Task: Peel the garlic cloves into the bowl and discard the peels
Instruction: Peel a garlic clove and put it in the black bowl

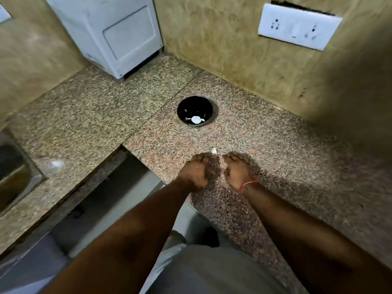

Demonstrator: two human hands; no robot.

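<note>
A small black bowl (194, 111) stands on the granite counter with white garlic (195, 119) lying in its near side. Closer to me, my left hand (196, 171) and my right hand (236, 171) hover side by side over the counter, both with fingers curled. A pale garlic piece (214, 151) shows just beyond my left fingertips. A whitish sliver (222, 162) sits between the two hands by my right fingers. The frame is blurred, so I cannot make out which hand grips which piece.
A white appliance (110, 35) stands in the back left corner. A wall socket plate (297, 25) is on the right wall. A steel sink (14, 172) lies at the far left. The counter edge (135, 153) steps back just left of my hands.
</note>
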